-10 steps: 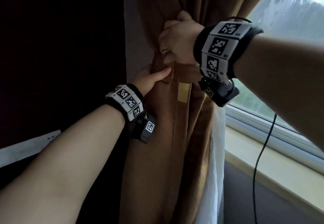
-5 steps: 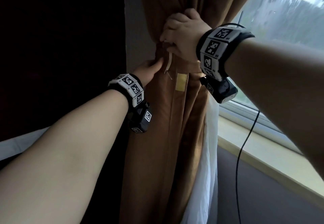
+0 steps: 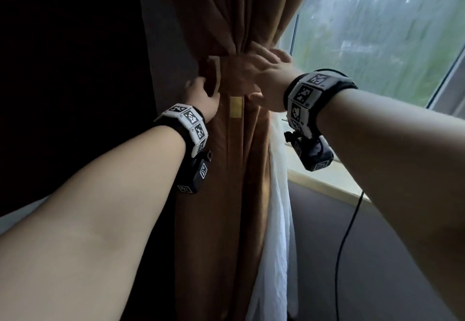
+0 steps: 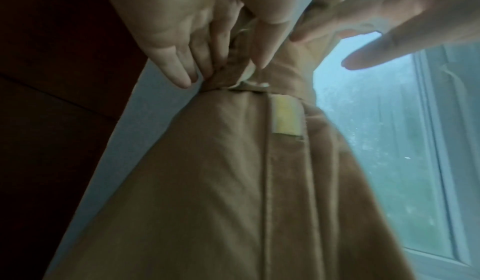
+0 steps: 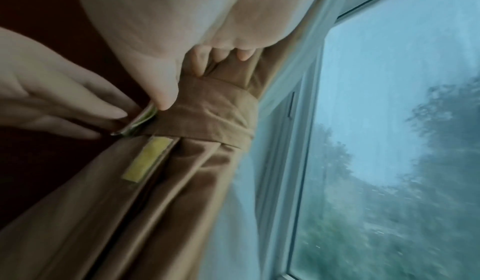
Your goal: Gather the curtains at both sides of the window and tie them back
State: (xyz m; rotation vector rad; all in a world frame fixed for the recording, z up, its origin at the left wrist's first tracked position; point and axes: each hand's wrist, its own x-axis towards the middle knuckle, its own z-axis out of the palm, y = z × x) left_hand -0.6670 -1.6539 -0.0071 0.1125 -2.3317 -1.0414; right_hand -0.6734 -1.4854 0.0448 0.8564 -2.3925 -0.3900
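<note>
Left fingers [image 4: 182,66] pinched on the free end of the tieback band [image 5: 207,109], at a small metal ring or hook [image 5: 137,122] by the wall edge; right fingers [image 5: 197,62] loosely spread, resting flat on the band's window side, gripping nothing. Left hand [image 3: 201,96] and right hand [image 3: 266,79] flank the cinched waist of the brown curtain [image 3: 221,195]. Already gathered and wrapped by the band, yellow tag [image 3: 236,106] just below, white sheer [image 3: 276,220] hanging behind. Fastening apparently unfinished; whether the ring is hooked cannot be told. Only 1 curtain in view, so the other side likely remains.
</note>
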